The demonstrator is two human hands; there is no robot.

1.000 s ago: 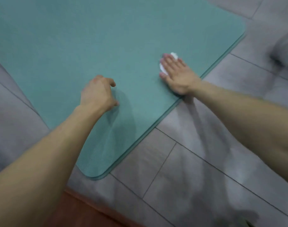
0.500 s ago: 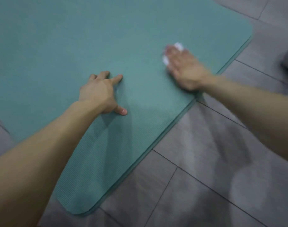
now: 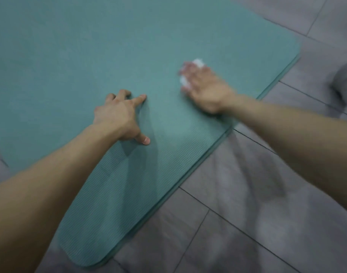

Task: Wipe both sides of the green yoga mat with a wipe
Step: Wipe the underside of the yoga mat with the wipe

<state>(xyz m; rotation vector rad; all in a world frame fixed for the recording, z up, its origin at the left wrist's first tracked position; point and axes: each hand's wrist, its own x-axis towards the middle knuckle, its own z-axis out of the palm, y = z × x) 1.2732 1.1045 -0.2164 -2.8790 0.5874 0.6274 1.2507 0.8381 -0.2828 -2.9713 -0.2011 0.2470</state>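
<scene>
Wipe (image 3: 198, 62): white, bunched, pinned under right hand (image 3: 207, 90), on mat right of centre, near its right edge. Only scraps show past fingers (image 3: 194, 72) at far and left side; rest hidden by palm. Right fingers look straight, pressing wipe flat; blurred, detail soft.
Green yoga mat (image 3: 80, 56): flat on grey tile floor (image 3: 247, 223), fine wavy ribbing, rounded corners; far and left parts cut off.
Left hand (image 3: 117, 117): fingers spread, relaxed, tips on mat, gripping nothing, left of wipe, apart from it.
</scene>
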